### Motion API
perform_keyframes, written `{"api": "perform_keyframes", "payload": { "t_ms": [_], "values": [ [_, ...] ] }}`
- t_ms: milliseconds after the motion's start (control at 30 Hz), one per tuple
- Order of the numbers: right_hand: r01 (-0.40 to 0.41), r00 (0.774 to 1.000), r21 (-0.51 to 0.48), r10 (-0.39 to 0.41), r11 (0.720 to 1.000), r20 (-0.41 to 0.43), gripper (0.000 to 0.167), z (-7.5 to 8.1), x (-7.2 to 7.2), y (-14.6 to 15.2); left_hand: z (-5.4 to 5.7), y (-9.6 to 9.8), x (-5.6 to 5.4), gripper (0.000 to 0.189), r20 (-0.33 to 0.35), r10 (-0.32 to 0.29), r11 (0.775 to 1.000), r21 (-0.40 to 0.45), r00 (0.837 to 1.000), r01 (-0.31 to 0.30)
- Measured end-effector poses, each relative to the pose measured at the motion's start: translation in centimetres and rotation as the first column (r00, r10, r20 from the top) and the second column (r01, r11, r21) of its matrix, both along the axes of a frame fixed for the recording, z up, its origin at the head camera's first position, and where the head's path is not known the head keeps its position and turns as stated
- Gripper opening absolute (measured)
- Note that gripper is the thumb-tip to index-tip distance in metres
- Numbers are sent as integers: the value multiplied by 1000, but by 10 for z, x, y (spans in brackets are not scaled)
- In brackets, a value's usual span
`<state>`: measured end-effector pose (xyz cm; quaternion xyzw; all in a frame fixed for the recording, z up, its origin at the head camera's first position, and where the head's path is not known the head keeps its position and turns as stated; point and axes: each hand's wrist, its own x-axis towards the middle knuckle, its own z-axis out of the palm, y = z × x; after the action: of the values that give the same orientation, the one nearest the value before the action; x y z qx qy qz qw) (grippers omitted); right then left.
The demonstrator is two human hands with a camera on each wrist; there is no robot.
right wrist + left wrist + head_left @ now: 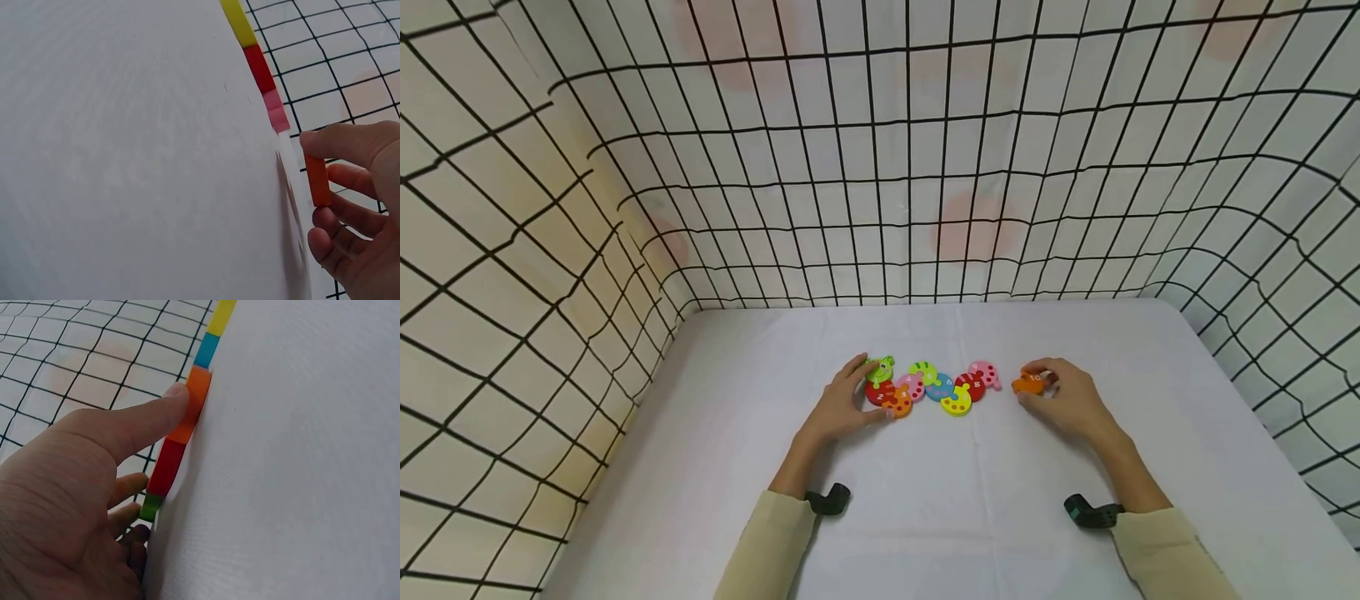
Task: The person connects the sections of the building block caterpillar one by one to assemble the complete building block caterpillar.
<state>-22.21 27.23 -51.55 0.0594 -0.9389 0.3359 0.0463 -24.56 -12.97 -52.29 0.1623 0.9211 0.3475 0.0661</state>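
Note:
A chain of interlocking, numbered caterpillar puzzle pieces point(957, 400) lies across the white table. Its green head piece point(882, 369) with a face is at the left end, a pink spotted piece point(983, 373) at the right end. My left hand point(842, 404) spans the head end, thumb on the edge of an orange piece point(197, 397) and fingers around the red piece point(167, 465) and green head. To the right of the chain, my right hand point(1070, 400) pinches a loose orange puzzle piece point(317, 181) between thumb and fingers, apart from the pink end and raised over the table.
Black wire grid walls point(910, 175) with white cloth behind them enclose the table point(910, 508) at the back and both sides. Dark straps with small camera mounts point(1093, 512) are on both wrists, next to beige sleeves point(771, 542).

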Motion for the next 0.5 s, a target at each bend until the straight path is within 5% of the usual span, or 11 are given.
{"api": "perform_keyframes", "payload": {
  "t_ms": [500],
  "values": [
    [-7,1000,-23,7,1000,14,45,8,-3,-31,1,1,1,89,-2,28,1000,-2,1000,-28]
  ]
}}
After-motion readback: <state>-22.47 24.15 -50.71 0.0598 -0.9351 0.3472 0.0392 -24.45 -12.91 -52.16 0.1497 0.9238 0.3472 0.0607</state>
